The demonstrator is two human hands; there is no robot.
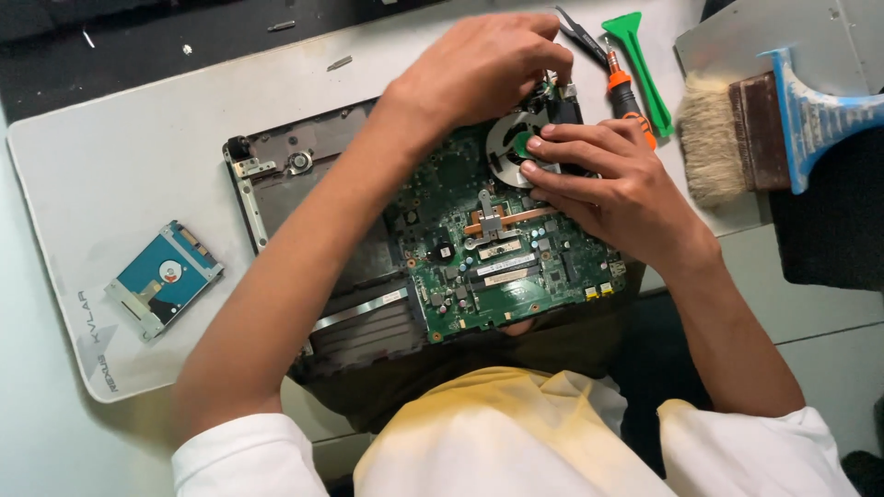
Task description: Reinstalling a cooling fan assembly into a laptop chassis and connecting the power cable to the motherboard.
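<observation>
An opened laptop base [276, 175] lies on a grey work mat [120, 147], its green motherboard [497, 267] exposed with a copper heat pipe across it. At the board's far corner sits a round cooling fan [506, 147]. My left hand [479, 64] reaches over the board and its fingertips pinch at something small by the fan's far edge; what it grips is hidden. My right hand [608, 184] rests on the fan, fingers spread flat over its housing.
A blue-labelled hard drive [164, 278] lies on the mat at the left. Tweezers [580, 32], an orange-handled screwdriver [626, 92] and a green pry tool [637, 55] lie beyond my hands. A wide brush [764, 129] with blue handle rests at the right.
</observation>
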